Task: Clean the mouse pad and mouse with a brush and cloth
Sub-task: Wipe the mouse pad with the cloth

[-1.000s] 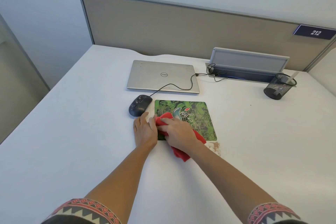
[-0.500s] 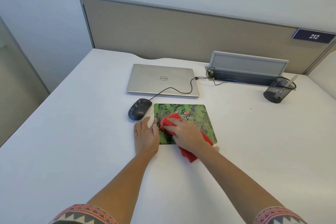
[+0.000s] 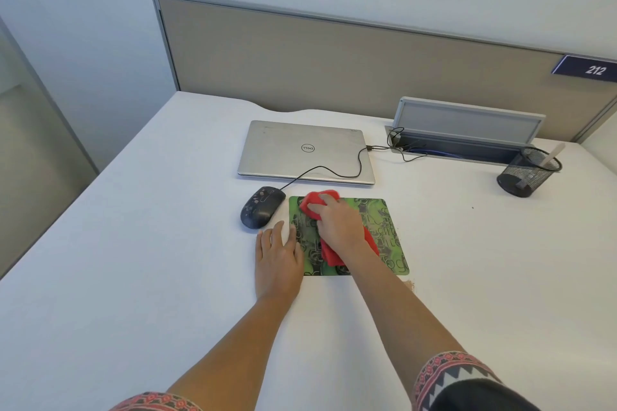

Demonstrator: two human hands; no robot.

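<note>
Ctr of frame: R hand (image 3: 337, 227) lies on the green patterned mouse pad (image 3: 384, 227), fingers curled round a red cloth (image 3: 315, 200) and gripping it. The cloth's bunched end sits at the pad's upper left corner, and the rest trails under the palm toward the pad's lower middle. L hand (image 3: 277, 253) is just left of it, palm down, fingers straight and holding nothing. It rests flat on the white desk (image 3: 133, 243) w/ its thumb side over the pad's left edge. The dark wired mouse (image 3: 262, 207) sits on the desk just upper left of the pad, off it, near the L fingertips but apart from them. Its cable (image 3: 334, 172) runs up across a closed silver laptop (image 3: 305, 150) above the pad. Right of the laptop is a cable tray (image 3: 467, 123) w/ raised flap. At far right, a black mesh cup (image 3: 527, 173) holds a pale stick. Small brownish patch (image 3: 409, 285) on the desk by the pad's lower right corner. Beige partition (image 3: 334, 67) across the top, w/ a "212" plate (image 3: 591, 69) at upper right.
</note>
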